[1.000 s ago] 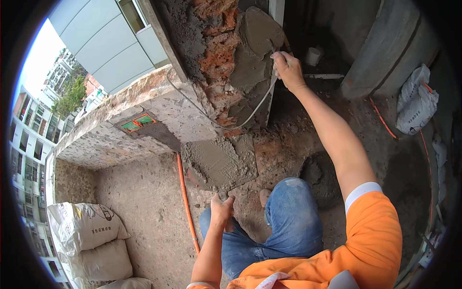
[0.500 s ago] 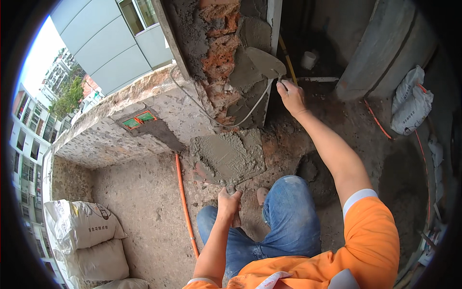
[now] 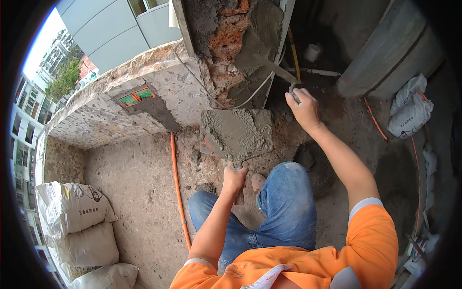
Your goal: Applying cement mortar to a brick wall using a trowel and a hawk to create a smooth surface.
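Note:
My left hand (image 3: 234,177) grips the handle of a square mortar board (image 3: 237,132) loaded with wet grey mortar, held low in front of my knees. My right hand (image 3: 303,107) is shut on the handle of a steel trowel (image 3: 274,69), whose blade points up-left against a brick wall corner (image 3: 230,43). That corner shows red brick partly covered with grey mortar. A thin grey cable (image 3: 250,96) hangs down the wall beside the trowel.
An orange pipe (image 3: 177,188) runs along the dirty concrete floor. Stacked white sacks (image 3: 79,226) lie at lower left, more sacks (image 3: 409,108) at right. A low speckled parapet (image 3: 96,123) edges a high drop to buildings. A mortar pile (image 3: 313,161) sits by my knee.
My right hand with the trowel has come down from the wall toward the board. My left hand has lifted the mortar board closer to the wall.

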Demonstrator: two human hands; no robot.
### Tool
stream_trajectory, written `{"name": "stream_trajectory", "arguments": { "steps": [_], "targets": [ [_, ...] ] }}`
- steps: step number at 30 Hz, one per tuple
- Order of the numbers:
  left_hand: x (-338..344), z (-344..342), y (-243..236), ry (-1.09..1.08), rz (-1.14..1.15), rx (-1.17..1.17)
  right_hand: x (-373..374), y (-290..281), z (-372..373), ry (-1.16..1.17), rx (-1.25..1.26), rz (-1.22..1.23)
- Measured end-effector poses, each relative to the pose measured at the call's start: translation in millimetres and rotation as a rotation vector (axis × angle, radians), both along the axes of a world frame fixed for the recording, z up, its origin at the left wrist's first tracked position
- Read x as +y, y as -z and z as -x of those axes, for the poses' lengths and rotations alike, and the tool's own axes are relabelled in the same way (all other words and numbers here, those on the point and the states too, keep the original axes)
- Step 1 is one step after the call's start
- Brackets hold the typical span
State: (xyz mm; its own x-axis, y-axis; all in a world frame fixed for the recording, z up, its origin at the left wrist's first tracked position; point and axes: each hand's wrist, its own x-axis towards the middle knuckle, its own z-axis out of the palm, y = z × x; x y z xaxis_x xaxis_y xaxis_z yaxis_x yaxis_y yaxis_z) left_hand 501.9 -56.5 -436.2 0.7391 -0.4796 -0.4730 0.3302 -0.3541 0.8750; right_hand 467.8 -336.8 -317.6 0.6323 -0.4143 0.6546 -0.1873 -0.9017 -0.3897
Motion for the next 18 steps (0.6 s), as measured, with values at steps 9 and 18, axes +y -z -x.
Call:
{"name": "stream_trajectory", "arguments": {
  "steps": [9, 18],
  "targets": [
    [-29.3, -11.5, -6.4, 0.011, 0.117, -0.024, -45.6, -60.0, -13.4, 0.066, 0.478, 0.367],
    [-19.6, -10.4, -12.7, -0.015, 0.102, 0.101, -66.5, -150.0, -87.9, 0.03, 0.813, 0.612]
  ]
}}
